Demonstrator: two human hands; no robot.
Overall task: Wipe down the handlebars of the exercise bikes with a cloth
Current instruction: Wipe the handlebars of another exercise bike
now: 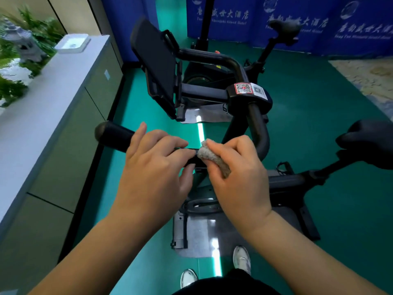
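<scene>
A black exercise bike stands in front of me, its near handlebar (114, 136) running from a rounded end at the left toward the centre. My left hand (157, 167) grips this bar, fingers over the top and thumb underneath. Just to its right, my right hand (238, 173) holds a small grey fluffy cloth (212, 155) wrapped against the same bar. The bar curves up at the right to a stem with QR stickers (248, 89). A dark screen (158, 67) is mounted above. The far handlebar (212, 57) lies behind the screen.
A long grey cabinet (53, 107) runs along the left, with a white tray (72, 43) and plants on top. The bike's saddle (370, 141) is at the right, a second bike's saddle (285, 26) farther back. Blue banners line the back wall; the floor is green.
</scene>
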